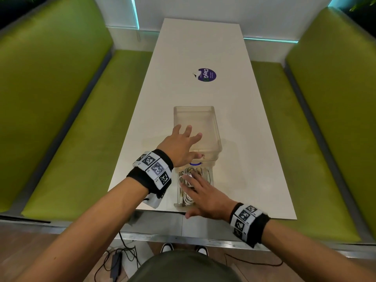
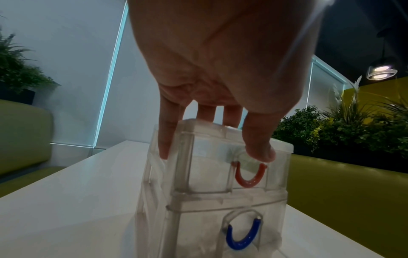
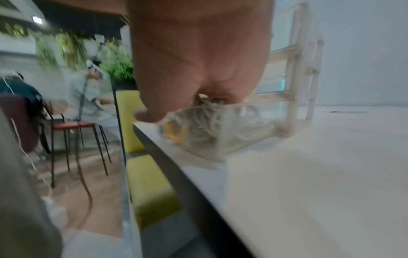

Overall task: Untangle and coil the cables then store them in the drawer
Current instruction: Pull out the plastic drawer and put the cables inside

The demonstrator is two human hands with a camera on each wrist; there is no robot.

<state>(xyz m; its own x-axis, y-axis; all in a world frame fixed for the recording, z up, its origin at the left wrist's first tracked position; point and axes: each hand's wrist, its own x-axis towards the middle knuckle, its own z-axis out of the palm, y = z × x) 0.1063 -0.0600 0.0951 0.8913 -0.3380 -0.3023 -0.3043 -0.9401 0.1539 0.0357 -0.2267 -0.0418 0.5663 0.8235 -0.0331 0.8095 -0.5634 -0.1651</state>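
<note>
I have both hands at the clear plastic drawer unit (image 1: 197,127), which stands on the near half of the white table (image 1: 254,159), a little toward me from the purple round sticker (image 1: 207,74).

My left hand (image 1: 180,146) lies spread over the top of the unit, fingers straight and fanned, gripping nothing. In the left wrist view the little finger (image 2: 166,137) runs down the unit's left wall and the thumb (image 2: 260,139) presses on the front face just above the red handle (image 2: 249,176) of the upper drawer. Below that sits the blue handle (image 2: 243,235) of the drawer beneath.

The lowest drawer (image 1: 180,198) is pulled out toward me from the foot of the unit, reaching almost to the table's near edge. The white cables (image 1: 186,181) lie bundled inside it, in loose loops; how neatly they are coiled I cannot make out. In the right wrist view, which is blurred, the same drawer (image 3: 220,139) shows pale cable strands and a yellow patch at its front.

My right hand (image 1: 205,195) rests flat on top of the cables in that drawer, fingers extended and relaxed, thumb stretched out over the table's near edge. It presses down and grasps nothing that I can see.

On either side of the table run green padded benches (image 1: 77,127). Beyond the table edge in the right wrist view a person (image 3: 88,97) sits on a red-seated stool (image 3: 75,125).
</note>
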